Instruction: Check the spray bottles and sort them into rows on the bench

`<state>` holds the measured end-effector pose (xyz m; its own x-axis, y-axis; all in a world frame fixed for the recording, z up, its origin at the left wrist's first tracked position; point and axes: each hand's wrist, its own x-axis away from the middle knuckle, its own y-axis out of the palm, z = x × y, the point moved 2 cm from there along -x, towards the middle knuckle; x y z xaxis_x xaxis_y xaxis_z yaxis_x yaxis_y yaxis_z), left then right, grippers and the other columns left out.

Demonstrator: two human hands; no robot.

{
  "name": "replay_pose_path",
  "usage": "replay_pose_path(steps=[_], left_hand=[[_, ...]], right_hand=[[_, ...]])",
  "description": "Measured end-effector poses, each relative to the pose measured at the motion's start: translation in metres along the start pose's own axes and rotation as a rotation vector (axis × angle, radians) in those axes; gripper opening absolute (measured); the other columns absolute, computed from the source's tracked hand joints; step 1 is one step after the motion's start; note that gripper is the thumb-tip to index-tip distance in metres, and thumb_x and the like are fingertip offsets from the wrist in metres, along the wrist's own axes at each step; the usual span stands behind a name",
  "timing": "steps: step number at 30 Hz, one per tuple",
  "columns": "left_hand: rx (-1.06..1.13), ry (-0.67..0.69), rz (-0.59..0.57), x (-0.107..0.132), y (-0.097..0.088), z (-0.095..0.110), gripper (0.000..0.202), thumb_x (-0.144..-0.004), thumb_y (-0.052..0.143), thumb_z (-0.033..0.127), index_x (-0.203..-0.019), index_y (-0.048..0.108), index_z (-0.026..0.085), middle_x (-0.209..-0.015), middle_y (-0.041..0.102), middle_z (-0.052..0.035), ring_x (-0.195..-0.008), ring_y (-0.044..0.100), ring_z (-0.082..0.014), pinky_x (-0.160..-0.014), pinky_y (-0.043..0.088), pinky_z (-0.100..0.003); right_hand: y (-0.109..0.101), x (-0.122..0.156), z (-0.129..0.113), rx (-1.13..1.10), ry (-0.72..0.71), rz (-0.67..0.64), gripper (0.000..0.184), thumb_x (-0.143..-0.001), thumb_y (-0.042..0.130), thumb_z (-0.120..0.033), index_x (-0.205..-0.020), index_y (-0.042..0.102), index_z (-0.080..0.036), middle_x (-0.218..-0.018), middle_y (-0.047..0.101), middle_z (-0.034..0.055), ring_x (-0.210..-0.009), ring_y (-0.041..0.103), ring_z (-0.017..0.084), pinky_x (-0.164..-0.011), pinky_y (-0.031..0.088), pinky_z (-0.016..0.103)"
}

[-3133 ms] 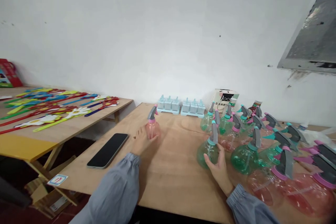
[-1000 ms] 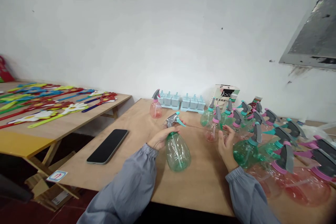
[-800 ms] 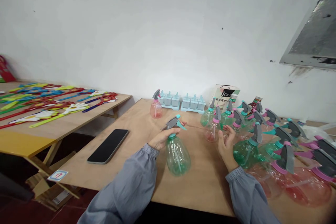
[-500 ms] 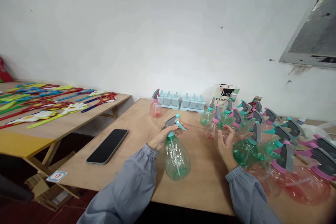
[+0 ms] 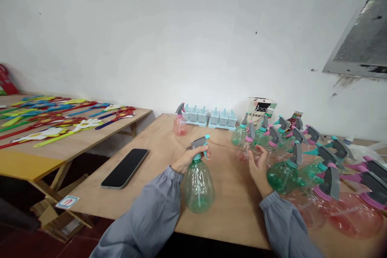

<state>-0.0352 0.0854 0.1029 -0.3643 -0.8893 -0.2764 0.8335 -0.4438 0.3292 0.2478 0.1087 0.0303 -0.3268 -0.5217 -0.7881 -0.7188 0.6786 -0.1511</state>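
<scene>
My left hand [image 5: 189, 159] is wrapped round the neck of a green spray bottle [image 5: 200, 187] with a grey and turquoise trigger head. The bottle is upright in front of me; I cannot tell whether its base touches the table. My right hand [image 5: 259, 166] holds nothing, its fingers apart and partly curled, beside a pink spray bottle [image 5: 244, 152] and a green spray bottle [image 5: 282, 175]. Farther right stand several more pink and green spray bottles with grey trigger heads. One pink spray bottle [image 5: 180, 125] stands alone toward the back.
A black phone [image 5: 125, 168] lies on the wooden table [image 5: 157, 145]. Two pale blue popsicle mould sets [image 5: 223, 119] stand near the wall, with a printed box [image 5: 257, 109] to their right. Colourful hand-shaped clappers [image 5: 57, 123] cover the table at left.
The held green bottle has gone from tilted to upright, its base swinging left and slightly toward me. My left fingers have closed in at the trigger. My right hand has hardly moved.
</scene>
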Motion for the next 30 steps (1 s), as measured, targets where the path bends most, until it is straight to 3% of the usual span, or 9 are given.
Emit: replay_pose_path(steps=[4, 9, 14, 20, 23, 26, 30], left_hand=[[0.055, -0.014, -0.064, 0.0, 0.001, 0.0, 0.035, -0.065, 0.083, 0.045, -0.082, 0.071, 0.017, -0.071, 0.069, -0.0022, -0.076, 0.068, -0.0181, -0.091, 0.051, -0.035], [0.045, 0.065, 0.116, -0.004, -0.004, -0.002, 0.031, -0.07, 0.079, 0.043, -0.064, 0.066, 0.016, -0.061, 0.064, 0.0001, -0.059, 0.062, -0.013, -0.086, 0.052, -0.033], [0.117, 0.037, 0.018, -0.003, 0.0, 0.0, 0.037, -0.068, 0.081, 0.047, -0.084, 0.07, 0.015, -0.077, 0.072, -0.0048, -0.086, 0.07, -0.0218, -0.099, 0.048, -0.04], [-0.138, 0.143, 0.147, -0.001, -0.002, 0.004, 0.033, -0.073, 0.072, 0.048, -0.062, 0.063, 0.019, -0.061, 0.064, -0.0009, -0.068, 0.064, -0.0169, -0.085, 0.052, -0.033], [-0.299, 0.181, 0.103, 0.0, -0.004, 0.009, 0.03, -0.076, 0.069, 0.049, -0.074, 0.068, 0.018, -0.075, 0.071, -0.004, -0.083, 0.068, -0.0206, -0.089, 0.051, -0.034], [-0.543, 0.229, 0.118, -0.001, -0.017, 0.021, 0.033, -0.078, 0.069, 0.048, -0.092, 0.071, 0.018, -0.087, 0.072, -0.0046, -0.092, 0.067, -0.0219, -0.089, 0.051, -0.034], [-0.809, 0.328, 0.376, -0.006, -0.062, 0.04, 0.034, -0.077, 0.07, 0.046, -0.095, 0.071, 0.017, -0.079, 0.068, -0.002, -0.076, 0.063, -0.0181, -0.072, 0.05, -0.028]], right_hand=[[0.001, 0.001, 0.002, -0.012, 0.032, -0.024, 0.048, -0.089, 0.056, -0.051, -0.125, 0.045, -0.02, -0.125, 0.052, 0.014, -0.12, 0.051, 0.028, -0.107, 0.039, 0.054], [0.003, 0.002, 0.004, -0.012, 0.054, -0.032, 0.05, -0.089, 0.056, -0.051, -0.125, 0.044, -0.02, -0.128, 0.051, 0.0146, -0.124, 0.049, 0.029, -0.109, 0.037, 0.055], [0.006, 0.004, 0.007, 0.001, 0.06, -0.023, 0.053, -0.088, 0.057, -0.053, -0.126, 0.043, -0.019, -0.129, 0.049, 0.0154, -0.125, 0.047, 0.029, -0.11, 0.035, 0.054], [0.009, 0.005, 0.013, 0.028, 0.054, -0.028, 0.061, -0.085, 0.059, -0.057, -0.129, 0.042, -0.018, -0.131, 0.048, 0.0165, -0.128, 0.045, 0.031, -0.111, 0.034, 0.055], [0.01, 0.006, 0.015, 0.033, 0.081, -0.047, 0.066, -0.084, 0.059, -0.059, -0.132, 0.04, -0.017, -0.134, 0.047, 0.0176, -0.131, 0.044, 0.032, -0.113, 0.033, 0.054], [0.013, 0.007, 0.017, 0.032, 0.116, -0.085, 0.075, -0.082, 0.061, -0.06, -0.137, 0.036, -0.016, -0.138, 0.045, 0.0197, -0.133, 0.042, 0.033, -0.114, 0.032, 0.054], [0.017, 0.008, 0.02, 0.026, 0.128, -0.112, 0.082, -0.081, 0.063, -0.06, -0.142, 0.032, -0.015, -0.142, 0.042, 0.0205, -0.135, 0.041, 0.033, -0.115, 0.032, 0.053]])
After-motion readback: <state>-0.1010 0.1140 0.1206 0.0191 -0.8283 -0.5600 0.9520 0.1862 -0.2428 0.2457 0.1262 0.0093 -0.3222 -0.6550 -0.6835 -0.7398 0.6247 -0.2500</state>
